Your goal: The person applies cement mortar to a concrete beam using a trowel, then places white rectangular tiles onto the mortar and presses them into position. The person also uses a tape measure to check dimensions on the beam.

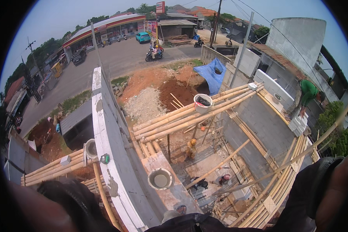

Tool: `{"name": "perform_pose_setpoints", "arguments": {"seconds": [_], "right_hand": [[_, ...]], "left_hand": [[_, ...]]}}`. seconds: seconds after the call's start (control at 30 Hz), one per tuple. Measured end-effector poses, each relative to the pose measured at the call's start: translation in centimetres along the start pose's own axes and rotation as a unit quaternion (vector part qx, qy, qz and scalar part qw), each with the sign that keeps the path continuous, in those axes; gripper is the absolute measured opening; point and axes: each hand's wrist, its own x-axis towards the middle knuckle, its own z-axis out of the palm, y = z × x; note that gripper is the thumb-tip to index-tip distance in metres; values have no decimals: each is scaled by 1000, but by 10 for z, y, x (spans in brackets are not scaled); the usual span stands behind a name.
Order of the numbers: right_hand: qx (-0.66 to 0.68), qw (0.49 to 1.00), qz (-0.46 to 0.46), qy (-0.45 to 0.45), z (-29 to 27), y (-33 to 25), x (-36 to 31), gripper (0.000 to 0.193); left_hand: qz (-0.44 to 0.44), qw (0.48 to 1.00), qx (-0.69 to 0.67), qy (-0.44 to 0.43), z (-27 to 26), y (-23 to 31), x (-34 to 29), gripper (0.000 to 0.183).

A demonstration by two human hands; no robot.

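Observation:
My left hand [38, 210] is a large blurred shape at the lower left edge, very close to the camera; its fingers cannot be made out. At the lower right edge my right hand [341, 189] is just as close and blurred, its fingers hidden too. No held object shows in either. In front of me runs a wall of light blocks [100, 120], with mortar smears and a small green object [104, 158] on its top. Right of it, a pale bucket of grey mortar [160, 179] stands on a board [158, 160]. A foot in a sandal [181, 209] shows below the bucket.
Bamboo poles [197, 112] span a deep drop and carry a bucket [203, 103]. People [191, 149] work below. On the right, a person in green [307, 94] bends over white blocks [298, 123]. Another bucket [91, 149] stands left of the wall. Beyond runs a road [123, 52].

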Motion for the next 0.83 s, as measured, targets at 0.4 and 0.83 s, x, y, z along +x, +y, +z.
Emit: {"name": "perform_pose_setpoints", "arguments": {"seconds": [0.4,0.83], "right_hand": [[-27,981,188,-28,-49,-82,-147,47],[70,624,744,228,-13,-202,-355,32]], "left_hand": [[20,996,-79,-42,130,21,-2,46],[-39,831,-336,-441,344,164,-21,26]]}}
